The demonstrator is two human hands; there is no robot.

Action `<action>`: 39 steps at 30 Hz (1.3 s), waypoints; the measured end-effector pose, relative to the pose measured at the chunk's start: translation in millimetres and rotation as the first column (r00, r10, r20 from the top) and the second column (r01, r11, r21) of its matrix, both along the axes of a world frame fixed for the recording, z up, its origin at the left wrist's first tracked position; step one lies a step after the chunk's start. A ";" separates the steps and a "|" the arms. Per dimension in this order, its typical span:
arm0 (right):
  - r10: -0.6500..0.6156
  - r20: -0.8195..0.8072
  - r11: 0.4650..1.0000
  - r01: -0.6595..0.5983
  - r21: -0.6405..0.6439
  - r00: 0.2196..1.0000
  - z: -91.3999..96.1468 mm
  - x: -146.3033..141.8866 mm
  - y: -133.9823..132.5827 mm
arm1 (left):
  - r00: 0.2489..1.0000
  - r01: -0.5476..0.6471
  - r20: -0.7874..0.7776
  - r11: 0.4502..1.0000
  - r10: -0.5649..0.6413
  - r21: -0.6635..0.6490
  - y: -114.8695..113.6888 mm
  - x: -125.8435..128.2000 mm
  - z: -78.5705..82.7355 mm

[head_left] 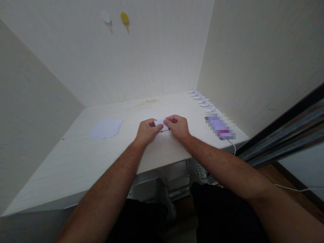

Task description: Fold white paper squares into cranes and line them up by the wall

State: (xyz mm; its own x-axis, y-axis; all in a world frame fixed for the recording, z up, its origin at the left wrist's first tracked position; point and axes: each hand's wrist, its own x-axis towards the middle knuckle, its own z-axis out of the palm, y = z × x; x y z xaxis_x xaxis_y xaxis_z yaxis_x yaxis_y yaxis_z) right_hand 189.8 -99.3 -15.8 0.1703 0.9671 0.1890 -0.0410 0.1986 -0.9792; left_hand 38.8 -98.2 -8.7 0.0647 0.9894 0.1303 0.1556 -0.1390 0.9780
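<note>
Between my two hands, above the white desk (152,148), is a small folded piece of white paper (161,124). My left hand (149,131) pinches its left side, thumb on top and fingers curled behind. At the right side, my right hand (178,126) grips it the same way, with the thumb pressed on its face. The thumbs sit close together on the paper. Fingers hide the paper's edges and underside, so its exact folds cannot be made out.
Loose white paper sheets (107,128) lie on the left. Several folded paper cranes (202,100) line the right wall. Nearer me, a phone (219,127), blurred out, has a white cable (234,148) running off the desk's edge. Two hooks, one yellow (125,18), are on the back wall.
</note>
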 end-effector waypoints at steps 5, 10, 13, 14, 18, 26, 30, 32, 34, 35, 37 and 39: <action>0.006 -0.009 1.000 -0.006 -0.003 1.000 3.5 -0.6 -2.7 | 1.000 0.010 0.004 1.000 -0.010 0.000 0.3 0.2 0.2; 0.055 0.013 0.997 -0.054 -0.056 0.998 5.2 -2.1 -3.3 | 0.995 -0.046 0.094 0.999 0.045 0.013 3.7 -0.5 -1.3; 0.094 0.073 0.993 -0.089 -0.076 0.993 1.5 -2.2 -2.6 | 0.994 -0.061 0.090 0.998 0.058 0.027 4.5 -2.0 -2.1; 0.094 0.094 0.994 -0.087 -0.072 0.991 -0.2 -2.1 -2.4 | 0.996 -0.059 0.075 0.998 0.056 0.032 4.1 -2.5 -1.7; 0.092 0.176 0.996 -0.092 -0.006 0.980 -5.5 -0.6 -2.3 | 0.997 -0.041 -0.064 0.996 0.046 0.078 1.6 -3.8 2.5; 0.076 0.112 0.997 -0.076 -0.002 0.991 -2.9 2.1 -0.9 | 0.999 -0.040 0.038 0.999 0.039 0.012 2.4 -2.5 4.4; 0.083 0.081 0.997 -0.083 -0.008 0.993 -1.6 2.0 -0.5 | 0.990 -0.051 0.129 0.999 0.049 0.010 2.3 -2.9 4.3; 0.082 0.070 0.997 -0.081 -0.012 0.994 -1.0 2.1 -0.9 | 0.989 -0.058 0.138 0.998 0.054 0.025 2.6 -3.7 3.6; 0.078 0.050 0.997 -0.077 -0.016 0.996 -0.3 2.2 -1.5 | 0.987 -0.061 0.148 0.997 0.053 0.049 3.6 -4.6 2.1; 0.078 0.042 0.997 -0.077 -0.017 0.996 0.0 2.3 -1.9 | 0.985 -0.065 0.163 0.996 0.054 0.062 4.3 -5.0 1.1; 0.084 0.037 0.996 -0.084 -0.015 0.996 0.4 2.3 -2.6 | 0.977 -0.070 0.208 0.994 0.051 0.085 6.0 -5.5 -0.8; 0.093 0.046 0.996 -0.093 -0.009 0.995 0.6 2.0 -3.3 | 0.967 -0.079 0.248 0.992 0.052 0.098 7.5 -5.7 -2.3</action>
State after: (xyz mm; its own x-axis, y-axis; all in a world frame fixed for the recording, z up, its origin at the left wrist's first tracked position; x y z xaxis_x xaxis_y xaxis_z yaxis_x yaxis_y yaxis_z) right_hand 191.8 -102.7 -15.2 0.0705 0.9796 0.1880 -0.0134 0.1893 -0.9818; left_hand 33.1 -90.7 -11.0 -0.0468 0.9701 0.2383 -0.0746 -0.2413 0.9676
